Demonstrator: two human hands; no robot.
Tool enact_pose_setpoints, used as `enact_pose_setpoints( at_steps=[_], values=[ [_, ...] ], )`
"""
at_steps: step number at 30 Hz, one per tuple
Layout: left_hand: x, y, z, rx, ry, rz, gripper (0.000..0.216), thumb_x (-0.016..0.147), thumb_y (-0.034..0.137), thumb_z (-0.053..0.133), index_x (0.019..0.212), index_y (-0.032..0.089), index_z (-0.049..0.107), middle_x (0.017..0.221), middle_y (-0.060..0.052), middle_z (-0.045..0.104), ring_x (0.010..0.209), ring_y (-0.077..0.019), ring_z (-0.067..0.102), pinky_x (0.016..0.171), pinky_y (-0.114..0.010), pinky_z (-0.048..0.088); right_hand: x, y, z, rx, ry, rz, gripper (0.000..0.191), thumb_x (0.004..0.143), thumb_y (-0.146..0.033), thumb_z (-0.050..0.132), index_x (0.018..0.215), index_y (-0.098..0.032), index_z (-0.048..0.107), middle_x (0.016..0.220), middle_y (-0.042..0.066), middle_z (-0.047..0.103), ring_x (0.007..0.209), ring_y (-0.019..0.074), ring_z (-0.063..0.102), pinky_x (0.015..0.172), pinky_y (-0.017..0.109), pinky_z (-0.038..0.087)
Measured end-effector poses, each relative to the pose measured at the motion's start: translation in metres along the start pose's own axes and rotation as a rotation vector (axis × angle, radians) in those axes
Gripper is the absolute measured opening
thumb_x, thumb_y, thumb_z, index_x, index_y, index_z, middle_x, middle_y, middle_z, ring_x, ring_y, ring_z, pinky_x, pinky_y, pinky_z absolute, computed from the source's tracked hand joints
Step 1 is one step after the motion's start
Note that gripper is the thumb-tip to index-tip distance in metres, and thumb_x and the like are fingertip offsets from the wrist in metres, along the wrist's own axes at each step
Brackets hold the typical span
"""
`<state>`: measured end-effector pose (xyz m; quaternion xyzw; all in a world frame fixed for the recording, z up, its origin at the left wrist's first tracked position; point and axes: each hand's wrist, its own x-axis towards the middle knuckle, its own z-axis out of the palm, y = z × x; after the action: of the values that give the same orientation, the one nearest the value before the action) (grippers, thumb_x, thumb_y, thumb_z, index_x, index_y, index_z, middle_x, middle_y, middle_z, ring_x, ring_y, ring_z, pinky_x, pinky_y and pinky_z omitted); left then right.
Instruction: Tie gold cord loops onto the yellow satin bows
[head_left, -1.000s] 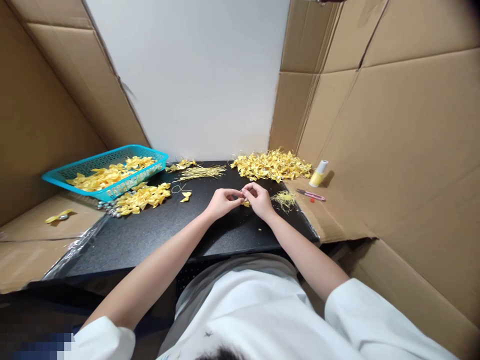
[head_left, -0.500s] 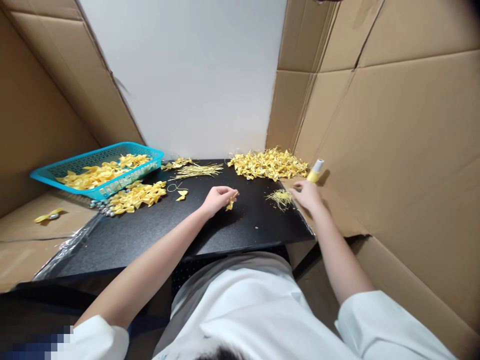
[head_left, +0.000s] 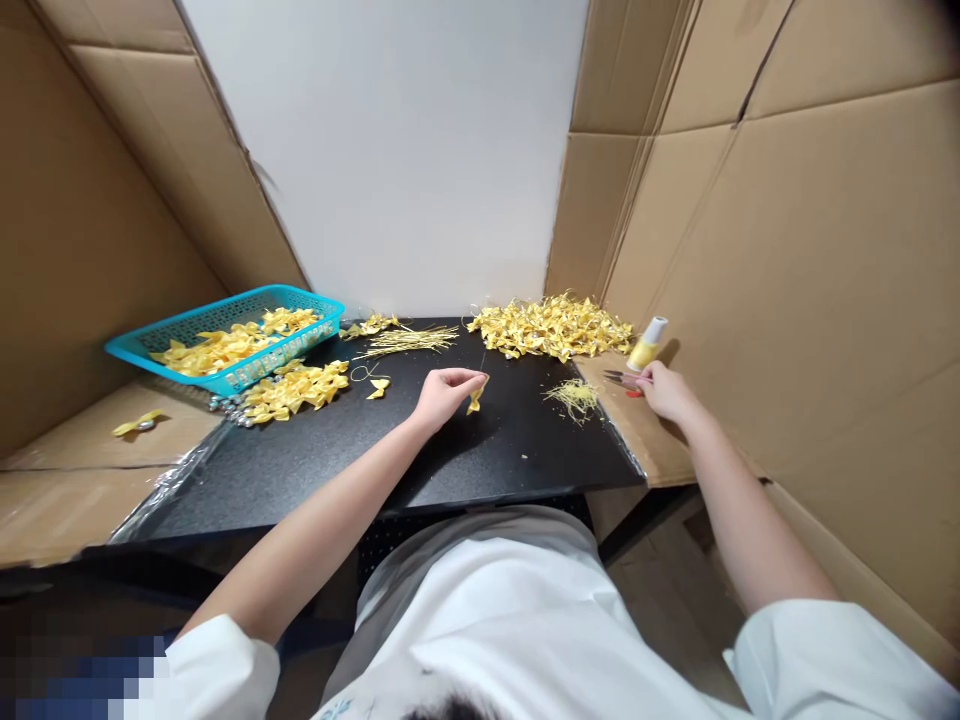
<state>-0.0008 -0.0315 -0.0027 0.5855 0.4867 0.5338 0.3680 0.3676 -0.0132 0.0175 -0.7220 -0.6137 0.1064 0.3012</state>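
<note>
My left hand is over the middle of the black table, its fingertips pinched on a small yellow ribbon bow. A thin cord end sticks up above those fingers. To the right, on the cardboard-covered side, my right hand closes its fingers on the handle of small scissors. Their dark blades point left, and a red part shows beneath. Just behind this hand is a yellow bottle with a pale cap. Yellow thread clippings lie in a loose heap between my hands.
A blue basket of yellow bows stands at the left, with more bows piled before it. Cut cords and a large heap of bows lie along the back. Cardboard walls rise on both sides.
My right hand has moved right from beside the clippings and now grips the scissors. My left hand still holds the bow, with its cord now pointing up. The view has shifted slightly.
</note>
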Motion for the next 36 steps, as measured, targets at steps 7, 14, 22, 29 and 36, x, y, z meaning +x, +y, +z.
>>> enact_pose_setpoints(
  at_steps=[7, 14, 22, 29, 36],
  values=[
    [-0.001, -0.002, 0.002, -0.028, 0.004, 0.049, 0.038, 0.066, 0.04, 0.076, 0.092, 0.012, 0.074, 0.076, -0.008, 0.074, 0.066, -0.0174, 0.066, 0.064, -0.029, 0.051, -0.042, -0.065, 0.014, 0.43, -0.158, -0.149, 0.02, 0.089, -0.037, 0.048, 0.094, -0.02, 0.056, 0.065, -0.003, 0.053, 0.057, 0.0116, 0.049, 0.055, 0.024, 0.039],
    [-0.004, -0.002, 0.006, 0.022, -0.037, 0.169, 0.024, 0.071, 0.034, 0.07, 0.085, 0.015, 0.065, 0.071, -0.002, 0.069, 0.053, -0.0095, 0.056, 0.051, -0.021, 0.039, -0.074, -0.145, 0.069, 1.105, -0.488, -0.125, 0.05, 0.073, -0.067, 0.059, 0.081, -0.018, 0.066, 0.062, -0.004, 0.041, 0.052, 0.0072, 0.033, 0.047, 0.022, 0.027],
    [-0.004, -0.005, 0.004, 0.091, -0.079, 0.112, 0.031, 0.069, 0.037, 0.071, 0.088, 0.013, 0.077, 0.054, -0.001, 0.063, 0.044, -0.0079, 0.04, 0.045, -0.022, 0.028, -0.068, -0.134, 0.11, 0.911, -0.373, -0.184, 0.063, 0.074, -0.074, 0.043, 0.078, -0.016, 0.068, 0.059, -0.003, 0.042, 0.052, 0.0096, 0.036, 0.049, 0.024, 0.029],
    [-0.006, -0.005, 0.008, 0.096, -0.089, 0.098, 0.042, 0.061, 0.036, 0.08, 0.095, 0.012, 0.076, 0.076, -0.007, 0.073, 0.046, -0.0056, 0.034, 0.045, -0.022, 0.027, -0.068, -0.126, 0.108, 0.709, -0.211, -0.283, 0.038, 0.081, -0.048, 0.051, 0.076, -0.018, 0.072, 0.071, 0.003, 0.066, 0.071, 0.0173, 0.059, 0.07, 0.029, 0.043],
    [-0.007, -0.004, 0.009, 0.046, -0.125, 0.11, 0.048, 0.06, 0.033, 0.079, 0.104, 0.014, 0.074, 0.092, -0.008, 0.075, 0.047, -0.0046, 0.033, 0.044, -0.021, 0.029, -0.073, -0.125, 0.103, 0.46, -0.064, -0.356, 0.026, 0.082, -0.037, 0.053, 0.07, -0.02, 0.069, 0.075, 0.005, 0.068, 0.073, 0.0191, 0.06, 0.072, 0.03, 0.042]
  ],
)
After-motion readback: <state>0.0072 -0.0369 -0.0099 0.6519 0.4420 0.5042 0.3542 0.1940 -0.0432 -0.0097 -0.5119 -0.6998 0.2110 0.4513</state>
